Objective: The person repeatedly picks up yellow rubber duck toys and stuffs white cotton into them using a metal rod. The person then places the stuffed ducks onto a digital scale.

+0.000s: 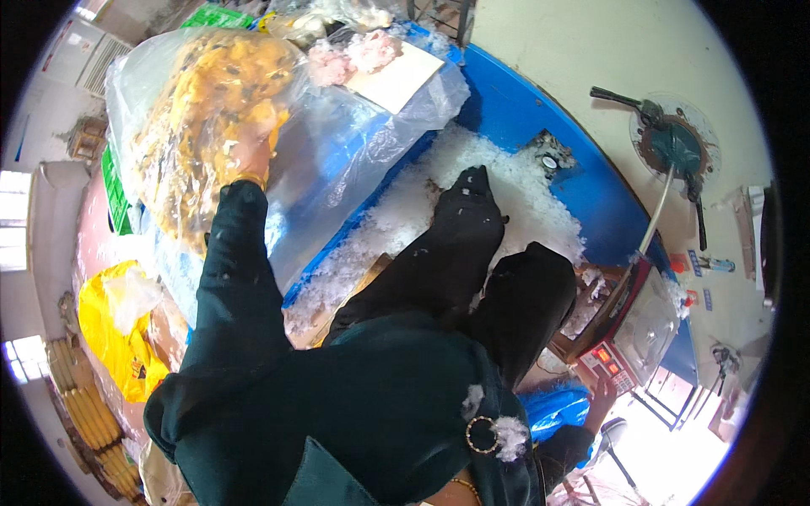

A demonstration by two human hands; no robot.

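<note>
One large clear plastic bag (pixel 253 110) fills the upper left of the frame, and it is packed with yellow plush pieces (pixel 211 93) marked with dark spots; they are too crumpled together behind the film to count. The left hand (pixel 246 156), reaching up from a dark sleeve in the left centre, is pressed against the lower side of this bag; the fingers look curled into the plastic, but how tight the grasp is cannot be told. The right hand (pixel 604 390) sits low at the right, fingers stretched flat and open on the keypad of one small scale (pixel 629 333) with a red panel, holding nothing. Loose white stuffing fibre (pixel 472 169) lies spread in one broad drift across a blue surface (pixel 523 110) in the upper centre, and two dark-trousered legs stretch over it, one foot (pixel 468 194) resting in the fluff. Two pink fluffy tufts (pixel 350 55) lie at the top centre beside one pale flat card (pixel 396 76). One yellow bag (pixel 118 337) sits at the lower left, and one crumpled blue bag (pixel 553 405) lies just left of the right hand.
</note>
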